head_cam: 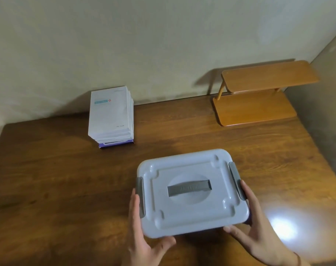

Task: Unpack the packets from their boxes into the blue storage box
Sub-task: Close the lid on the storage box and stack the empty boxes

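gripping storage box lid edges, both hands | handle lettering unreadable | packet stack print blurred

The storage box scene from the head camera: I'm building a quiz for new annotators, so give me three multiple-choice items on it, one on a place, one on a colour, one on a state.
1. Where does the stack of white packets stand?
A. at the back of the table, left of the storage box
B. on the wooden shelf
C. on top of the box lid

2. What colour are the latches on the storage box?
A. red
B. grey
C. yellow

3. What state is the storage box in?
A. open, with no lid
B. tipped on its side
C. closed, lid on, held at both sides

Answers:
1 A: the stack sits near the wall, with the wooden shelf off to the right.
2 B: both side latches are grey against the pale lid.
3 C: the left hand and right hand hold its two sides.
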Tool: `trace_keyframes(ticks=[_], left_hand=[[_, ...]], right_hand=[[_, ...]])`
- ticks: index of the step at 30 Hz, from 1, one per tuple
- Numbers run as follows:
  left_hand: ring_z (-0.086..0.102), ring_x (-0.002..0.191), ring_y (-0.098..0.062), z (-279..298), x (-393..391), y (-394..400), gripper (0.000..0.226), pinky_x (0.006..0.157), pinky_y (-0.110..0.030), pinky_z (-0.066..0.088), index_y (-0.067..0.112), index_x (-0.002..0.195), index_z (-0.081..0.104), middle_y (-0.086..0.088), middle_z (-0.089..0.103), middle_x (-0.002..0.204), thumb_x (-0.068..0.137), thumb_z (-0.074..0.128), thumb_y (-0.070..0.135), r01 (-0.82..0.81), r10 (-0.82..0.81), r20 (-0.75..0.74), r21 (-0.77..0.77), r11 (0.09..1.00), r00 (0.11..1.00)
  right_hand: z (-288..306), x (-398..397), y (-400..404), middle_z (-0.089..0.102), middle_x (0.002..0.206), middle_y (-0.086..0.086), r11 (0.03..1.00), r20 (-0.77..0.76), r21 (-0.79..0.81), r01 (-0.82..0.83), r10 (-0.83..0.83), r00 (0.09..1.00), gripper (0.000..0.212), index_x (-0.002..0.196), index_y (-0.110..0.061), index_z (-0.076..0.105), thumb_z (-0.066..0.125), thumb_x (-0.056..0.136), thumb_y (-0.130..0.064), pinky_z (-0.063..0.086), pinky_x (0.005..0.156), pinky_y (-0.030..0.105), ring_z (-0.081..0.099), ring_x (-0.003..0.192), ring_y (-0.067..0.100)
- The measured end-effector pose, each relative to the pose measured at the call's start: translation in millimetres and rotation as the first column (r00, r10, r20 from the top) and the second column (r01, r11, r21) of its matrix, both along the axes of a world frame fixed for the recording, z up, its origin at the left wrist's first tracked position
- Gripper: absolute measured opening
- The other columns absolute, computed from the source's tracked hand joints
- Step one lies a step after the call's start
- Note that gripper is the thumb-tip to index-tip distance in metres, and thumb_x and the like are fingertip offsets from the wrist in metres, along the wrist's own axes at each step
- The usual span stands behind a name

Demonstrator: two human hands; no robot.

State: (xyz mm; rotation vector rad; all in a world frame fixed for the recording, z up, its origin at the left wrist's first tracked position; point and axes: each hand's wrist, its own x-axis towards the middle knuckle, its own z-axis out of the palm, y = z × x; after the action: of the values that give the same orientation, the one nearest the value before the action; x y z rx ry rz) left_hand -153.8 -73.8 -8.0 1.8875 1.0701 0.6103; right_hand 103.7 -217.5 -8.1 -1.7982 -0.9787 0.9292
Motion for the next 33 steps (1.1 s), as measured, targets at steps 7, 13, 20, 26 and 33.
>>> trace_keyframes(ticks=[7, 13, 20, 26, 33], left_hand=[[0.042, 0.137, -0.032, -9.7, 24.1, 54.1, 0.093, 0.102, -0.061, 0.044, 0.004, 0.139, 0.039, -0.018, 0.046, 0.146, 0.076, 0.071, 0.065, -0.128, 0.135, 0.008, 0.391, 0.912, 0.991], [0.05, 0.127, -0.032, 12.6, 62.3, 115.7, 0.091, 0.1, -0.064, 0.039, 0.016, 0.137, 0.051, -0.008, 0.056, 0.14, 0.069, 0.059, 0.076, -0.112, 0.315, -0.361, 0.485, 0.867, 0.878], [0.023, 0.142, -0.029, 36.4, 110.0, 182.8, 0.096, 0.105, -0.056, 0.029, 0.021, 0.154, 0.026, 0.0, 0.029, 0.159, 0.076, 0.044, 0.076, 0.008, 0.304, -0.672, 0.419, 0.908, 0.675], [0.006, 0.147, -0.028, 36.3, 132.8, 226.2, 0.096, 0.109, -0.055, 0.024, 0.024, 0.156, 0.005, 0.003, 0.011, 0.164, 0.083, 0.047, 0.073, -0.013, 0.295, -0.705, 0.376, 0.926, 0.645], [-0.007, 0.15, -0.028, 30.8, 139.3, 249.5, 0.096, 0.111, -0.057, 0.018, 0.024, 0.156, -0.001, 0.004, 0.002, 0.165, 0.086, 0.048, 0.069, -0.037, 0.281, -0.715, 0.337, 0.941, 0.641]], right_hand=[[8.9, 25.9, 52.1, 0.054, 0.135, -0.021, 0.999, 0.052, 0.021, 0.024, -0.025, 0.998, 0.106, 0.153, -0.041, 0.014, 0.082, 0.072, -0.027, 0.054, 0.089, 0.021, 0.059, 0.12, 0.008], [18.8, 54.7, 128.3, 0.046, 0.137, -0.033, 0.998, 0.118, 0.067, 0.007, -0.015, 0.993, 0.104, 0.154, -0.032, 0.014, 0.078, 0.072, -0.036, 0.05, 0.099, 0.027, 0.052, 0.126, 0.002], [19.6, 74.3, 202.6, 0.047, 0.138, -0.015, 0.997, 0.195, 0.035, 0.071, -0.076, 0.978, 0.103, 0.154, -0.034, 0.01, 0.079, 0.078, -0.022, 0.047, 0.102, 0.04, 0.052, 0.128, 0.017], [25.7, 89.2, 248.4, 0.048, 0.145, 0.001, 0.994, 0.162, -0.022, 0.107, -0.103, 0.981, 0.1, 0.156, -0.031, 0.006, 0.075, 0.084, -0.021, 0.055, 0.09, 0.052, 0.058, 0.122, 0.028], [21.4, 93.5, 268.2, 0.052, 0.141, 0.003, 0.991, 0.22, -0.026, 0.135, -0.126, 0.967, 0.1, 0.156, -0.024, 0.008, 0.076, 0.083, -0.022, 0.048, 0.102, 0.041, 0.053, 0.127, 0.024]])
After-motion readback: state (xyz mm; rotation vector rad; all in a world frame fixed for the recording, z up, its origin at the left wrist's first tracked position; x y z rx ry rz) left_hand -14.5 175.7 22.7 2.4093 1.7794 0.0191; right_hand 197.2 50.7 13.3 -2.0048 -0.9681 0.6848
